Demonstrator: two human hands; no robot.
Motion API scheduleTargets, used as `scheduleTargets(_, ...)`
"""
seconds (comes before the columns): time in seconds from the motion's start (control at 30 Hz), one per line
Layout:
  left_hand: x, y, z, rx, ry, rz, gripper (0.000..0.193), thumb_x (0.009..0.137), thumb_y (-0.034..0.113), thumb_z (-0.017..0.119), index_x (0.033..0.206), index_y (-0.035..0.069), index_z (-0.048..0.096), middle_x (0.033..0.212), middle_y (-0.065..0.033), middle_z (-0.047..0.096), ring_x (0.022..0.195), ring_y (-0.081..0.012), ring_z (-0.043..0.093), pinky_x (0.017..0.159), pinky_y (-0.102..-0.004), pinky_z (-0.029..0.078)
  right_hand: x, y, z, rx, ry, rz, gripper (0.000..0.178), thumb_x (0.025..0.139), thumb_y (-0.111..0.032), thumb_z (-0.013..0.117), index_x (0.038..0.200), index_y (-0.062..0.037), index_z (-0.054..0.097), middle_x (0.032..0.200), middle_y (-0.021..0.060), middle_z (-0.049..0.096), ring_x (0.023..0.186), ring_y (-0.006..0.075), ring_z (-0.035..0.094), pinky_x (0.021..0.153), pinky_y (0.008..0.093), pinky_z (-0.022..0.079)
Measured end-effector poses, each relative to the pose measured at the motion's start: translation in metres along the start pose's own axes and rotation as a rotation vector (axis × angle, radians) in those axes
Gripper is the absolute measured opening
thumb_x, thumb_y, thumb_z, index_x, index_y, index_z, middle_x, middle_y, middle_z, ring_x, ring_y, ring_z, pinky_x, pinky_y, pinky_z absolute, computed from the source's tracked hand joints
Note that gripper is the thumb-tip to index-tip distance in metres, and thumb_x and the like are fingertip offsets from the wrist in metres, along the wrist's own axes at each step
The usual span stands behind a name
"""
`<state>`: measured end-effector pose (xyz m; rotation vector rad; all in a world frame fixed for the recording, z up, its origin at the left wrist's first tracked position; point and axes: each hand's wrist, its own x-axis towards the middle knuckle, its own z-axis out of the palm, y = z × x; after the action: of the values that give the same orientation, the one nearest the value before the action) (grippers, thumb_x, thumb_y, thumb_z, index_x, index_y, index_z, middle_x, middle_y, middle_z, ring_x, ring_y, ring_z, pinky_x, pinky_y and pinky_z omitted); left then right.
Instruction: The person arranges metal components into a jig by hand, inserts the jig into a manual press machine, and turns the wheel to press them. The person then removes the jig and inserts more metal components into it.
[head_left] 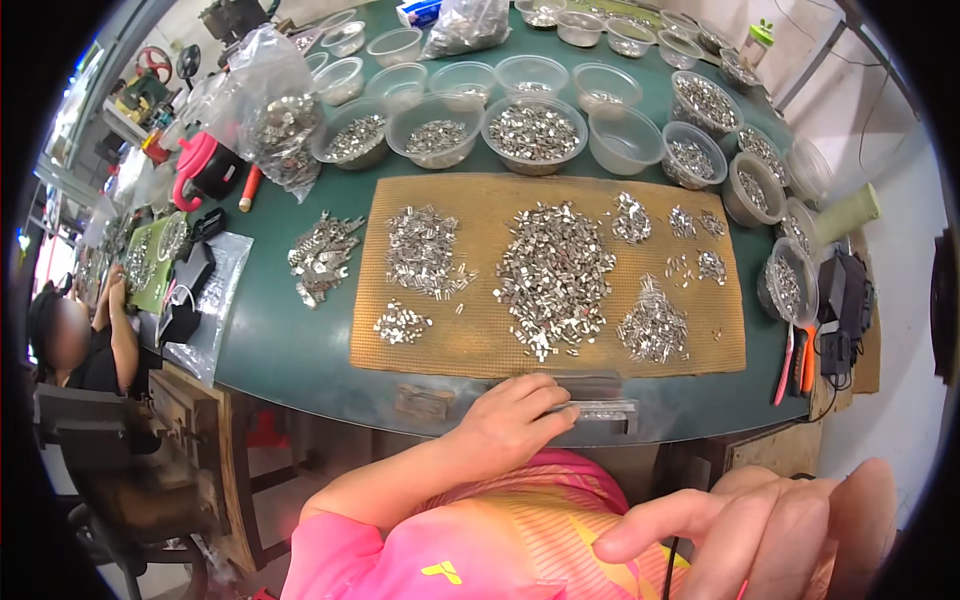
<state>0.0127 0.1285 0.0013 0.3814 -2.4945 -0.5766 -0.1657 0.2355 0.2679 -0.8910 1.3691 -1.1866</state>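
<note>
My left hand (515,418) lies at the front edge of the table, its fingers curled over the left end of a metal bar fixture (605,412). The fingertips are partly hidden, and the grip looks closed on the bar. Close to the camera at the lower right, my right hand (750,530) is raised off the table with its fingers apart and nothing visible in them. Beyond the left hand is a tan ribbed mat (480,330). Loose piles of small silvery metal pieces (555,275) are spread over it, the largest in the middle.
Clear plastic bowls (535,130), many with metal pieces, line the back and right. Left of the mat lies a heap of flat metal pieces (322,255). A pink-lidded mug (208,165) stands farther left, pliers (808,358) at right. Another person (90,335) sits far left.
</note>
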Motion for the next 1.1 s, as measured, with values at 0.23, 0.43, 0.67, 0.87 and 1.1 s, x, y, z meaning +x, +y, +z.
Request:
scheduleTargets(0.23, 0.031, -0.017, 0.002, -0.217, -0.012, 0.081, 0.028, 0.084, 0.009, 0.079, 0.111, 0.008, 0.073, 0.107, -0.0100, 0.069, 0.100, -0.0302, 0.066, 0.083, -0.0409, 0.056, 0.001, 0.021, -0.019, 0.207, -0.375, -0.432, 0.019, 0.110, -0.021, 0.043, 0.104, -0.0029, 0.048, 0.083, 0.0132, 0.062, 0.075, 0.0303, 0.067, 0.102, 0.0676, 0.043)
scheduleTargets(0.43, 0.043, -0.070, -0.043, 0.278, 0.100, -0.173, 0.019, 0.085, 0.009, 0.072, 0.104, 0.008, 0.071, 0.092, -0.0079, 0.062, 0.089, -0.0287, 0.060, 0.075, -0.0401, 0.054, 0.010, -0.001, -0.035, 0.392, -0.427, -0.142, 0.009, 0.104, -0.024, 0.060, 0.103, -0.0154, 0.061, 0.089, 0.0115, 0.066, 0.080, 0.0336, 0.069, 0.106, 0.0674, 0.039)
scheduleTargets(0.67, 0.031, -0.086, -0.037, 0.331, 0.058, -0.240, 0.015, 0.084, 0.010, 0.074, 0.098, 0.008, 0.068, 0.090, -0.0071, 0.059, 0.092, -0.0282, 0.059, 0.078, -0.0390, 0.053, 0.087, 0.099, -0.019, -0.229, 0.100, -0.476, 0.023, 0.093, 0.001, 0.066, 0.116, -0.0009, 0.066, 0.100, 0.0120, 0.073, 0.092, 0.0314, 0.071, 0.086, 0.0399, 0.055)
scheduleTargets(0.87, 0.038, -0.081, -0.044, 0.221, 0.098, -0.227, 0.016, 0.082, 0.006, 0.076, 0.089, 0.007, 0.061, 0.088, -0.0074, 0.061, 0.087, -0.0292, 0.061, 0.075, -0.0399, 0.053, 0.203, 0.187, -0.029, -1.079, -0.011, -0.672, 0.012, 0.092, -0.017, 0.072, 0.103, -0.0114, 0.075, 0.103, 0.0038, 0.071, 0.113, 0.0251, 0.064, 0.111, 0.0515, 0.036)
scheduleTargets(1.1, 0.030, -0.089, -0.058, -0.073, 0.182, -0.295, 0.015, 0.086, 0.007, 0.073, 0.091, 0.005, 0.058, 0.085, -0.0098, 0.064, 0.084, -0.0312, 0.064, 0.073, -0.0426, 0.051, 0.242, 0.207, 0.000, -1.284, 0.022, -0.631, 0.015, 0.090, -0.027, 0.075, 0.096, -0.0133, 0.075, 0.093, 0.0038, 0.069, 0.104, 0.0258, 0.062, 0.114, 0.0608, 0.030)
